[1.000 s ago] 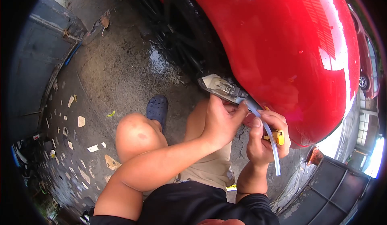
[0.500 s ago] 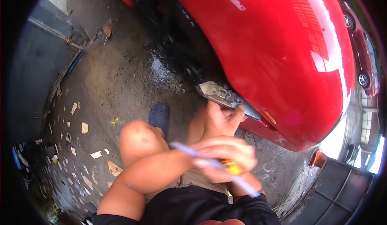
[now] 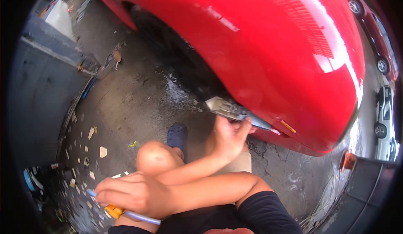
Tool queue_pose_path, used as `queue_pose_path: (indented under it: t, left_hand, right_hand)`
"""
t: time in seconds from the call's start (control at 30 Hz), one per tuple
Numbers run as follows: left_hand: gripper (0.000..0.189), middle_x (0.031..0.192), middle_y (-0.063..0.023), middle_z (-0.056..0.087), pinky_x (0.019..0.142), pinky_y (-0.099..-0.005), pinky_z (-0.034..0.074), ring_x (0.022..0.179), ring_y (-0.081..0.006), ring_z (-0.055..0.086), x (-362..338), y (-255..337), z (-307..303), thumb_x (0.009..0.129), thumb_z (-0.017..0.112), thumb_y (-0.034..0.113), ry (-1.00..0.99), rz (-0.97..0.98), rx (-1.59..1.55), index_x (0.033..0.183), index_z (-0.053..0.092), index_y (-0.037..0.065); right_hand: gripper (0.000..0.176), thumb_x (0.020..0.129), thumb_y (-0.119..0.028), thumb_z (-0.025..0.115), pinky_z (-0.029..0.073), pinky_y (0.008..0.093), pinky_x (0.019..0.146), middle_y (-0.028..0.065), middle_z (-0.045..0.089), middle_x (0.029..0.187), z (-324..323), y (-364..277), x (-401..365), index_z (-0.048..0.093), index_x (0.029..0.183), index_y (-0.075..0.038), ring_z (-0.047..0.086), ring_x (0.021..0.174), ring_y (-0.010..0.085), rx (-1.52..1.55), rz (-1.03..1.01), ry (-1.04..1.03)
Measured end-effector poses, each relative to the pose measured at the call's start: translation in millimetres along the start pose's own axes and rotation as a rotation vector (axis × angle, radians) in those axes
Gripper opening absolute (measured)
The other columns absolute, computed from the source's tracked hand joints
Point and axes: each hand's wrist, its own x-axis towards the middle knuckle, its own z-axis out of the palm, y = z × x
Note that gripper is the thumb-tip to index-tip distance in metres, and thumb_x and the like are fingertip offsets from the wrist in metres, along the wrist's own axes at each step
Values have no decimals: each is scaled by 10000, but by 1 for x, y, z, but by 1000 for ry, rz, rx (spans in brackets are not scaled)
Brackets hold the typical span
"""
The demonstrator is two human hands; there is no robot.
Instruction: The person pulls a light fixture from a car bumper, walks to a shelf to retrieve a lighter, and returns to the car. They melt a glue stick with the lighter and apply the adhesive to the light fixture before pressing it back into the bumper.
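Note:
My left hand point(image 3: 228, 137) reaches up under the red car body point(image 3: 268, 53) and grips the grey bracket-like part point(image 3: 228, 108) that hangs from its lower edge. My right hand point(image 3: 134, 194) is crossed over to the lower left, under my left forearm, and is closed on a small yellow tool point(image 3: 113, 211) with a clear plastic tube point(image 3: 140, 217) attached. My bare knee point(image 3: 157, 156) and a dark blue clog point(image 3: 177, 135) lie between the two hands.
Wet concrete floor point(image 3: 138, 95) runs under the car. Scraps of paper and debris point(image 3: 90, 150) litter the left side by a dark metal ramp point(image 3: 40, 95). A dark wheel point(image 3: 176, 53) sits in the wheel arch. Parked cars point(image 3: 384, 120) stand at far right.
My right hand has swung away from the car part, across my body to the lower left, carrying the yellow tool and tube. My left hand stays on the grey part. The view tilted up.

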Motion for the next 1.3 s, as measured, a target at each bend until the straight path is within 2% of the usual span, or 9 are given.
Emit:
queue_pose_path:
  t: [0.13, 0.17, 0.3, 0.4, 0.5, 0.67, 0.8, 1.03, 1.3]
  left_hand:
    - [433, 1159, -213, 633, 732, -354, 676, 912, -273, 746, 0, 3, -2, 1000, 601, -6, -38, -42, 77, 1324, 316, -33]
    - [397, 1104, -226, 639, 661, -345, 669, 780, -265, 748, -2, 6, 0, 1002, 590, 0, -13, -75, 100, 1291, 323, -48]
    - [362, 1004, -204, 639, 574, -339, 650, 646, -242, 716, -3, 7, -1, 1006, 578, 7, -13, -149, 126, 1266, 331, -45]
    - [355, 992, -195, 635, 575, -339, 650, 641, -236, 711, -3, 7, -1, 1004, 582, 9, -33, -139, 118, 1260, 341, -45]
    - [349, 977, -191, 638, 569, -339, 648, 639, -229, 701, -2, 6, 0, 1004, 593, 32, -15, -119, 100, 1251, 358, -43]
    - [309, 958, -179, 642, 578, -322, 622, 649, -213, 699, 2, 6, 2, 1007, 588, 9, 5, -105, 8, 1214, 362, -30]
    - [308, 1009, -182, 616, 532, -343, 638, 658, -197, 664, 9, 9, 0, 974, 575, -3, -4, -96, 38, 1223, 400, -50]
    - [290, 1005, -185, 612, 496, -342, 620, 639, -208, 658, 9, 8, -1, 966, 564, 31, 10, -77, -28, 1203, 422, -57]
    - [276, 988, -181, 614, 474, -332, 606, 614, -201, 651, 8, 12, 1, 961, 563, 25, 11, -112, -30, 1185, 421, -54]
  right_hand:
    - [204, 812, -37, 670, 582, 318, 661, 113, 669, 1027, -10, 0, -10, 659, 1000, 42, 706, 792, 223, -5, 73, 50]
    - [209, 810, -36, 670, 579, 316, 659, 113, 669, 1031, -13, 0, -10, 659, 1003, 42, 704, 789, 223, -12, 76, 47]
    - [253, 793, -33, 667, 569, 312, 663, 114, 666, 1053, -17, 4, -10, 654, 1035, 37, 702, 791, 225, -18, 72, 55]
    - [275, 776, -24, 657, 566, 322, 663, 118, 659, 1043, -19, 8, -14, 645, 1045, 34, 712, 806, 226, -182, 114, 29]
    - [314, 754, -19, 662, 563, 349, 657, 113, 639, 1054, -27, 12, -19, 630, 1064, 20, 722, 827, 233, -387, 230, -124]
    - [390, 719, -67, 710, 558, 375, 656, 98, 587, 1044, -31, 16, -19, 596, 1090, -22, 714, 832, 256, -438, 258, -196]
    - [397, 722, -89, 732, 560, 393, 666, 100, 565, 1014, -33, 18, -13, 576, 1083, -40, 703, 815, 273, -442, 252, -194]
    - [387, 744, -45, 749, 551, 433, 682, 127, 544, 1026, -34, 18, -10, 539, 1069, -39, 684, 826, 334, -347, 284, -194]
    - [412, 713, -97, 768, 555, 399, 628, 77, 559, 1018, -31, 21, -15, 574, 1076, -69, 691, 769, 276, -455, 273, -160]
